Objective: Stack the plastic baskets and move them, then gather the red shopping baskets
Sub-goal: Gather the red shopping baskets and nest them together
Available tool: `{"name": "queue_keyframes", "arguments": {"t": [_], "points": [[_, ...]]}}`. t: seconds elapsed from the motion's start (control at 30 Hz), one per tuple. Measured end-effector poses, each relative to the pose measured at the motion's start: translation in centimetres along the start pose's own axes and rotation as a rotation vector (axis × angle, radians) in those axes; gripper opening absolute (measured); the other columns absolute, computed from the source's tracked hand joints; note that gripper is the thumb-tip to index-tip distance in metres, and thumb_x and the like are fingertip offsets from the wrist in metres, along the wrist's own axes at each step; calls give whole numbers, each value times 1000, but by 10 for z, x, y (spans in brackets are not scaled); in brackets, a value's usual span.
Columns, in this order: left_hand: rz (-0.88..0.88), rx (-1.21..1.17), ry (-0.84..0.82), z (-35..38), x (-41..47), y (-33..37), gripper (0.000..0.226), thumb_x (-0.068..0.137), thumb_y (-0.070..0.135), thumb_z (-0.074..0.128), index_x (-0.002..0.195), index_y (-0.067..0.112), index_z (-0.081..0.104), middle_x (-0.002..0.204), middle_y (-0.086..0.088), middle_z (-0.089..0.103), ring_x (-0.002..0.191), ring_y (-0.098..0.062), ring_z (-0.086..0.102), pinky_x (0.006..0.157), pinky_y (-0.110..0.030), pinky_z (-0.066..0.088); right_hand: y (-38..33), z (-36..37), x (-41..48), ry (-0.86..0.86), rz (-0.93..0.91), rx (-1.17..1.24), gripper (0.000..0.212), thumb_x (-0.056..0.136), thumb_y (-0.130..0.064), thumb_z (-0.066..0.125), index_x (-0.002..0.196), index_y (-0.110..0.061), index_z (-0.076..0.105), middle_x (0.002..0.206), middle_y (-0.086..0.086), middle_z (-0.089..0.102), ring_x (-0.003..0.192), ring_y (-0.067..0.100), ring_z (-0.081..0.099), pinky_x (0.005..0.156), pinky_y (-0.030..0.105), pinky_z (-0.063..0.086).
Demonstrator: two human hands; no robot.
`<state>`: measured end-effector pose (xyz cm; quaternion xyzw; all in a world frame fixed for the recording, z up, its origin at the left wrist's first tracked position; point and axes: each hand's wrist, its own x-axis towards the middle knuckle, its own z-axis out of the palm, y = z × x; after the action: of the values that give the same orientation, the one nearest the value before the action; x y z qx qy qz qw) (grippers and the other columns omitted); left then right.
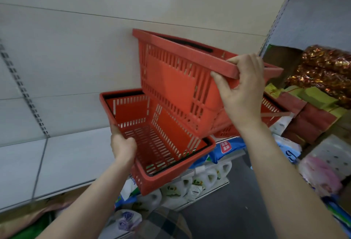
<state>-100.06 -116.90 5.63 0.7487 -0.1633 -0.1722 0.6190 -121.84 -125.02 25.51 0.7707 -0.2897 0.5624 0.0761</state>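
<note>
The left hand (123, 146) grips the lower slotted red plastic shopping basket (157, 143) by its rim; the right hand (242, 90) clamps the tilted upper red slotted basket (176, 79) above it.

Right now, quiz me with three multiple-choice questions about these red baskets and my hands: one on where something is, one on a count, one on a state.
1. Where does the left hand grip?
A. the rim of the lower basket
B. a white bottle
C. the rim of the upper basket

2. How many red baskets are being held in the hands?
A. one
B. two
C. four

3. How does the upper basket sit relative to the lower one?
A. fully nested inside it
B. tilted, its bottom end reaching into the lower one
C. on the floor beside it

Answers: 1 A, the left fingers curl over the lower basket's near rim. 2 B, the right hand holds the upper one, the left hand the lower. 3 B, its rim stands well above the lower one.
</note>
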Motion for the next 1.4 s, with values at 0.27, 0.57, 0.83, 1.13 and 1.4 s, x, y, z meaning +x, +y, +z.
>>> {"name": "queue_keyframes", "arguments": {"t": [0.27, 0.57, 0.83, 1.13, 1.4], "points": [[-107, -106, -184, -28, 25, -11, 53, 87, 8, 48, 134, 33, 48, 112, -5, 69, 101, -29, 66, 94, -43, 53, -53, 21, -36, -21, -4, 42, 23, 86, -25, 73, 84, -7, 59, 84, 4, 56, 87, 22, 47, 85, 32, 36], [-187, -337, -357, -37, 31, 6, 51, 98, -9, 36, 143, 12, 40, 106, -6, 56, 68, -13, 53, 60, -22, 55, -55, 47, -121, -382, -347, -245, 16, 78, -22, 77, 73, -17, 63, 63, -4, 57, 67, 22, 53, 79, 35, 38], [-369, -327, -374, -30, 24, 15, 55, 97, 61, 27, 116, 16, 51, 88, -5, 58, 76, -20, 55, 80, -44, 48, -85, 59, -160, -259, -90, -80, 31, 91, -32, 68, 65, -16, 60, 60, -6, 51, 63, 16, 45, 75, 32, 36], [-277, -275, -477, -46, 24, 10, 62, 83, 70, 51, 114, 17, 59, 93, -5, 61, 76, -18, 55, 76, -36, 47, -73, 90, -204, -499, -181, -39, 50, 85, -63, 59, 76, -15, 67, 64, -2, 60, 67, 20, 55, 68, 36, 41], [-51, 100, -267, -25, 27, -7, 49, 79, 16, 54, 127, 12, 45, 114, -22, 65, 100, -40, 64, 83, -50, 54, -35, 86, -193, -508, 9, 62, 37, 97, -49, 48, 93, -22, 73, 89, -8, 71, 92, 16, 61, 85, 38, 43]]}}
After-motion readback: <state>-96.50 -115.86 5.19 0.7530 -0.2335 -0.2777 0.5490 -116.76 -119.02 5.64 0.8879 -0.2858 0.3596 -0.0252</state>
